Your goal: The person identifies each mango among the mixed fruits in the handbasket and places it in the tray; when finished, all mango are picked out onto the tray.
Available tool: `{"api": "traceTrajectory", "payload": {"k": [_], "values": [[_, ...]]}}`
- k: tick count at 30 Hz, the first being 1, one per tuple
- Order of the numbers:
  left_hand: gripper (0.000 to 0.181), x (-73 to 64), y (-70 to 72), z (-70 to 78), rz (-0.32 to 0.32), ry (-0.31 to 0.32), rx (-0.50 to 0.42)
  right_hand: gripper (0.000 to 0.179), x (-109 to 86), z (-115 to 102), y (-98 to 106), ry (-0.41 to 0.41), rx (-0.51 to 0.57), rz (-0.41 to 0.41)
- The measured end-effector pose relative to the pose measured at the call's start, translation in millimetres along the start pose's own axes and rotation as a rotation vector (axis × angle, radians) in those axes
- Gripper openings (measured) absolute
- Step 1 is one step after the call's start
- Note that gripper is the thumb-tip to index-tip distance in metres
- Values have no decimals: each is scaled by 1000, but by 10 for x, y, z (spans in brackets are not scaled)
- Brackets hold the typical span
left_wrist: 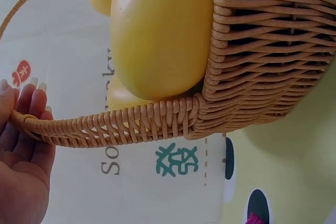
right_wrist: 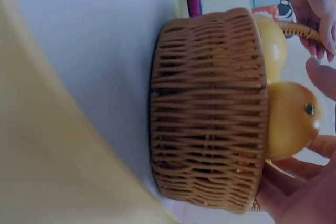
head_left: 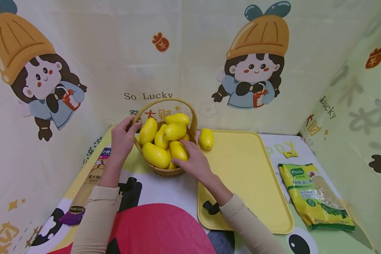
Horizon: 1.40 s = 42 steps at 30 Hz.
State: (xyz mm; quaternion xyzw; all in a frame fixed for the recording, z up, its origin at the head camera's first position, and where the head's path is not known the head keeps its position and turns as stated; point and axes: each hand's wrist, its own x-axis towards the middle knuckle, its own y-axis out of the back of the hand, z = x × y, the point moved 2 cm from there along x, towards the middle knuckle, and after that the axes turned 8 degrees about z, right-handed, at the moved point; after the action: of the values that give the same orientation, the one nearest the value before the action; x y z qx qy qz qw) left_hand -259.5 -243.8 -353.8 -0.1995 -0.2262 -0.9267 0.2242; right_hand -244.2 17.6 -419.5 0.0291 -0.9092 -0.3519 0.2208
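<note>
A wicker basket [head_left: 167, 173] heaped with several yellow mangoes [head_left: 155, 156] stands on the table, its arched handle rising above the fruit. At the handle's left side, my left hand [head_left: 122, 137] grips the wicker between thumb and fingers; the left wrist view shows that hand [left_wrist: 23, 166] round the handle [left_wrist: 105, 128]. My right hand [head_left: 193, 160] reaches over the front right rim with thumb and fingers about a mango [head_left: 179, 151]. In the right wrist view, this mango [right_wrist: 291, 119] shows a dark stem spot, and the fingers [right_wrist: 299, 169] partly disappear behind it.
One mango [head_left: 206, 138] lies on the upper left corner of the yellow tray [head_left: 241, 176], right beside the basket. A Knorr bag [head_left: 314, 195] lies right of the tray. A long package [head_left: 90, 180] lies at left, partly behind the left forearm. Printed cloth walls stand behind and at both sides.
</note>
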Motion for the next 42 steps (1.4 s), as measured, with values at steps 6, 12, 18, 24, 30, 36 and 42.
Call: {"api": "traceTrajectory", "payload": {"k": [6,12,18,24,30,36,42], "values": [[37,-10,-10,-2,5,-11,-39,65,-23,-43,-40,26,-72,27],[39,0,-39,-15,9,-17,-40,56,-63,-62,-18,76,-66,52],[39,2,-40,-20,20,-24,-27,55,-126,-29,82,112,16,51],[40,5,-27,-30,25,-24,-24,55,-165,40,256,126,67,63],[36,0,-5,-47,34,-19,-24,55,-222,158,436,119,59,72],[32,5,-1,-42,46,-41,-46,56,-271,337,592,108,87,136],[36,-4,-14,-26,37,-25,-32,56,-323,559,722,21,135,201]]}}
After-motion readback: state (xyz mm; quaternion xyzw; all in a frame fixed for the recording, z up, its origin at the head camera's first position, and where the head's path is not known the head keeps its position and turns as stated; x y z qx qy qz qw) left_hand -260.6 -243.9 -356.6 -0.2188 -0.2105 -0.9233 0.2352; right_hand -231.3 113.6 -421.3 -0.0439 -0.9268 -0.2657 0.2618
